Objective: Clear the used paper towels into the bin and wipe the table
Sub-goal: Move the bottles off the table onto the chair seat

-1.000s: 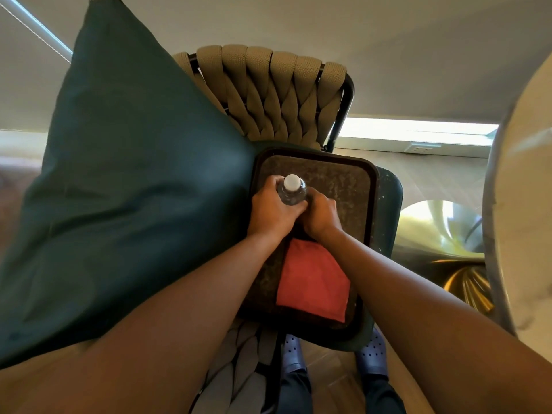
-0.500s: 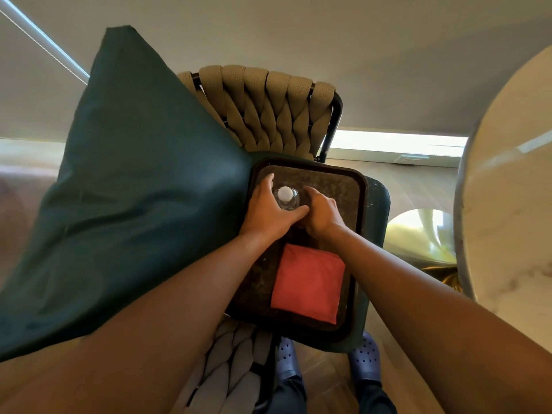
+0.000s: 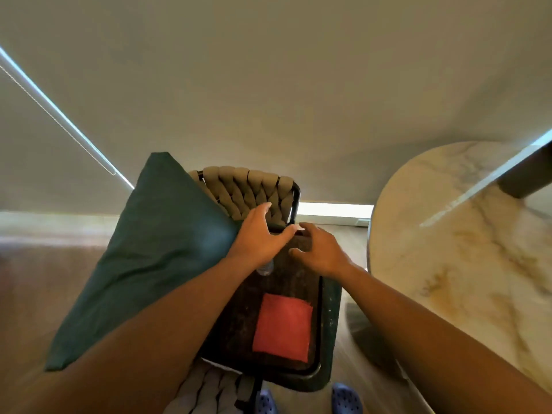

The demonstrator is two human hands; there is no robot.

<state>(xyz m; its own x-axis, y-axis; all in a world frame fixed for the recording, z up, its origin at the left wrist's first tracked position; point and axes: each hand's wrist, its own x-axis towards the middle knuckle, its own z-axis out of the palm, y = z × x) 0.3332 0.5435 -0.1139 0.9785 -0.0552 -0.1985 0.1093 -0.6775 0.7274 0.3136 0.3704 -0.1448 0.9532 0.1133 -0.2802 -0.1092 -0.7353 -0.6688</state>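
Note:
A dark tray (image 3: 294, 282) lies on the seat of a woven chair (image 3: 251, 189). On its near half lies a folded red cloth (image 3: 282, 327). A clear water bottle (image 3: 265, 268) stands on the tray, mostly hidden under my left wrist. My left hand (image 3: 258, 234) hovers above the tray's far end with fingers spread and holds nothing. My right hand (image 3: 319, 249) is beside it, fingers loosely spread, also holding nothing. The round marble table (image 3: 466, 249) fills the right side. No paper towels or bin are in view.
A large dark green cushion (image 3: 152, 255) leans on the chair to the left of the tray. Wooden floor (image 3: 44, 264) lies around the chair. My blue shoes (image 3: 346, 398) show at the bottom. A pale wall (image 3: 268, 85) is ahead.
Both hands have let go of the bottle and lifted up and away with fingers spread. The bottle stays standing on the tray. The camera has tilted up and drawn back.

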